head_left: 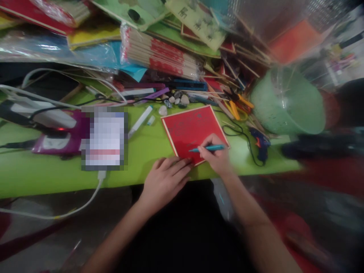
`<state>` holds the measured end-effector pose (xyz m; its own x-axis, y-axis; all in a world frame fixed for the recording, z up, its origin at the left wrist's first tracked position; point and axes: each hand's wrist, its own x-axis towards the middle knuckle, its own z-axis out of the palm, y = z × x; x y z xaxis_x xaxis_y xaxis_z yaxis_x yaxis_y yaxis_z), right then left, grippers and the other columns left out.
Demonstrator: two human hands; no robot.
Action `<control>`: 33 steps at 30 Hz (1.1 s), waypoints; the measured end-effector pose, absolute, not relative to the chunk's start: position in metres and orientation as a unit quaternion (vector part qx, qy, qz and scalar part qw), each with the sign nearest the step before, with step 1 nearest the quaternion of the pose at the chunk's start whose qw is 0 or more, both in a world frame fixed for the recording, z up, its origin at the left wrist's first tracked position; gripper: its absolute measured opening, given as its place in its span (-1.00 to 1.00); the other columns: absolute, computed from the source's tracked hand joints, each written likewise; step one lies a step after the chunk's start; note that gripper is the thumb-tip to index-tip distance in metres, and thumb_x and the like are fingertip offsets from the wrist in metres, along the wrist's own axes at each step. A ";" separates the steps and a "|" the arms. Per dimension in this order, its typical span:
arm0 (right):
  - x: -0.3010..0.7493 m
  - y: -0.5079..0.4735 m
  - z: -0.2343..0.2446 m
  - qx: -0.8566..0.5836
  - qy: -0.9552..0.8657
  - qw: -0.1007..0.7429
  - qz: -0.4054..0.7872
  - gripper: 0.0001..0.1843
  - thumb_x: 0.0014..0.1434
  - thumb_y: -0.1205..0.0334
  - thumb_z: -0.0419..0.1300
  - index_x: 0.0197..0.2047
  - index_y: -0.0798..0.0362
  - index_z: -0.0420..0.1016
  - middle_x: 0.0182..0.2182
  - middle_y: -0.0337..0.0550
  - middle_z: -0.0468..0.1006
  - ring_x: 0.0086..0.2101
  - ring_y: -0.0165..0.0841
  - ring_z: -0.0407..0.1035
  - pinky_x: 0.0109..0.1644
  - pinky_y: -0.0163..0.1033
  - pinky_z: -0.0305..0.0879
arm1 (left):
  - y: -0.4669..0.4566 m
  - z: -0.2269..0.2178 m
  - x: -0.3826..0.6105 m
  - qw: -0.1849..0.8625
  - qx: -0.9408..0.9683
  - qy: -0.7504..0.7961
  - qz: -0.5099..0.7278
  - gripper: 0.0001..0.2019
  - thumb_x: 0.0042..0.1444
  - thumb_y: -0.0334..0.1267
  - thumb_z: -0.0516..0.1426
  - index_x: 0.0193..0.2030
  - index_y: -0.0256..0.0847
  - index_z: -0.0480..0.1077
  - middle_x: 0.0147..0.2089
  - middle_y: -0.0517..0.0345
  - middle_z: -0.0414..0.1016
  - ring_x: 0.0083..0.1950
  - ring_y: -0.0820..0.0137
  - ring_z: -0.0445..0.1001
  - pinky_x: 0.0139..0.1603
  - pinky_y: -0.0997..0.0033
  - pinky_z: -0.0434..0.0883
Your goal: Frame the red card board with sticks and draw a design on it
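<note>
A red board (189,129) edged with thin wooden strips lies tilted on the green table, with dark marks drawn across its upper part. My right hand (216,155) is closed round a teal marker (212,147), its tip at the board's lower middle. Flat over the board's near left edge rests my left hand (169,174), fingers stretched out and holding nothing. Left of the board lie a white marker (141,120) with a teal end and a small cap (151,120). Several stones (178,99) are grouped just behind the board.
On the left are a pixelated device (105,140) with a white cable (96,193) and a purple power strip (57,142). Orange-handled pliers (234,110), a blue glue gun (260,144) and a green bowl (287,102) stand right. Bundled sticks (162,51) and boards pile up behind.
</note>
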<state>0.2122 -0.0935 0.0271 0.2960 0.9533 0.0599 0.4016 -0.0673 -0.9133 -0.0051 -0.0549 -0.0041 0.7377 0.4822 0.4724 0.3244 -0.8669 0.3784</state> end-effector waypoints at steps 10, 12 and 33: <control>0.212 -0.092 0.028 -0.693 -0.494 0.468 0.236 -0.82 0.24 0.20 0.28 -0.34 -0.04 0.35 -0.54 -0.42 0.36 -0.54 -0.47 0.25 -0.45 -0.29 0.21 | -0.055 -0.004 -0.005 0.141 0.920 0.219 0.294 -0.76 0.37 -0.25 0.20 0.13 -0.13 0.55 0.15 0.24 0.68 0.07 0.22 0.53 0.02 0.15 0.32; 0.214 -0.092 0.026 -0.700 -0.484 0.471 0.231 -0.82 0.25 0.20 0.28 -0.34 -0.04 0.35 -0.54 -0.41 0.38 -0.53 -0.47 0.27 -0.44 -0.28 0.22 | -0.055 -0.004 -0.005 0.143 0.921 0.219 0.290 -0.74 0.36 -0.26 0.20 0.14 -0.13 0.55 0.16 0.23 0.67 0.09 0.22 0.53 0.03 0.15 0.32; 0.228 -0.090 0.021 -0.713 -0.412 0.534 0.192 -0.81 0.25 0.18 0.27 -0.34 -0.05 0.33 -0.58 -0.42 0.38 -0.56 -0.47 0.27 -0.45 -0.30 0.20 | -0.054 -0.005 -0.007 0.152 0.926 0.219 0.269 -0.65 0.35 -0.26 0.21 0.25 -0.09 0.49 0.24 0.23 0.62 0.12 0.21 0.54 0.05 0.14 0.34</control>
<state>0.2283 -0.0903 0.0211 0.5868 0.7924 0.1665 0.3819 -0.0896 -0.9199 -0.0065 -0.0538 -0.0050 0.7594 0.4865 0.4320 0.3229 -0.8582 0.3990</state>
